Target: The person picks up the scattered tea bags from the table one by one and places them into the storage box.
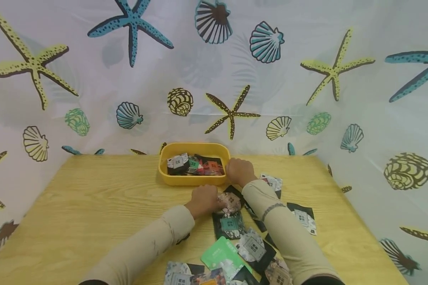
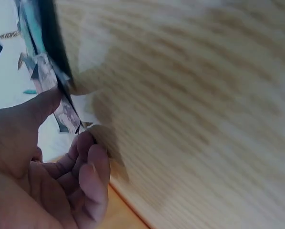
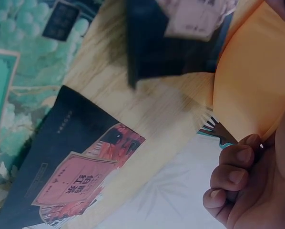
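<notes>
Here's the left hand (image 1: 204,200), just below the centre of the head frame, thumb and fingers pinching a flat black packet with a pale pink printed front (image 1: 231,201). Above it, the right hand (image 1: 239,171) curls its fingers over the right end of a rounded yellow plastic tub (image 1: 194,181), bracing it, by the look of things. Flat dark packets with printed faces (image 1: 178,163) sit inside. This reads as mid-load: grip made, drop not yet done. The next move calls for lifting the packet over the tub's near wall while the right hand steadies it. Farther out on the wood-grained counter (image 1: 103,198), a black packet with a teal label (image 1: 229,224) lies just below, a bright green packet (image 1: 219,252) at lower centre, a black-and-white packet (image 1: 302,217) at lower right.
</notes>
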The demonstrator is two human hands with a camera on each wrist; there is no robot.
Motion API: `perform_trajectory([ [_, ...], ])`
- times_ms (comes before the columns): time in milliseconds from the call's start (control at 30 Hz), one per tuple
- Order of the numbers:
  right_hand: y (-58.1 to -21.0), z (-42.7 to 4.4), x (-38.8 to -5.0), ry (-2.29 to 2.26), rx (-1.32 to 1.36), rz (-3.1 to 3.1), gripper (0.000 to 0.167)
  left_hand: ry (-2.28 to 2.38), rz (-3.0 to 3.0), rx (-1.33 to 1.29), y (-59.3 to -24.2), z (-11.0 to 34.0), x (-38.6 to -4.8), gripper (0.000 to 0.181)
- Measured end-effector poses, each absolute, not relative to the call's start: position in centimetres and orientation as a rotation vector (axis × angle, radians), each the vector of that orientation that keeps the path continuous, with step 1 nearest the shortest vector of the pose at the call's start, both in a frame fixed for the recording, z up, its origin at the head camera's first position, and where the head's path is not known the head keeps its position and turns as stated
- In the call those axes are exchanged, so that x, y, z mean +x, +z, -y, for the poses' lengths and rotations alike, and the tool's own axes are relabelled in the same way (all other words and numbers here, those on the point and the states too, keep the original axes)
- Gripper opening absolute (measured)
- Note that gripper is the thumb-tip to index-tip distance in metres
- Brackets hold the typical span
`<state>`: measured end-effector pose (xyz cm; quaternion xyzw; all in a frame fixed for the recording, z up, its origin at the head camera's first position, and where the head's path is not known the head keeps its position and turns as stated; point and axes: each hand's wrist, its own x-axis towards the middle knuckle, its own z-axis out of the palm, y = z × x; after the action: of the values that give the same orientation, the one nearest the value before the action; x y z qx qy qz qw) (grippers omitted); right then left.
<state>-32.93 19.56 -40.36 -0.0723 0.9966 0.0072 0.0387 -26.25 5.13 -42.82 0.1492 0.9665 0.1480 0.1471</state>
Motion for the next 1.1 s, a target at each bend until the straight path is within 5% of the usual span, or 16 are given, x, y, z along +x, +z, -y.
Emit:
perform_trajectory([
  [533, -41.1, -20.0, -32.8, 0.001, -0.2, -3.047, 0.038, 0.711, -2.687, 0.402, -43.5, -3.9, -26.3, 0.046],
  [1100, -41.0, -19.8, -33.2, -0.004, -0.217, -3.101, 0.037, 0.857, -2.659, 0.418, -42.9, -3.5, -27.0, 0.018],
])
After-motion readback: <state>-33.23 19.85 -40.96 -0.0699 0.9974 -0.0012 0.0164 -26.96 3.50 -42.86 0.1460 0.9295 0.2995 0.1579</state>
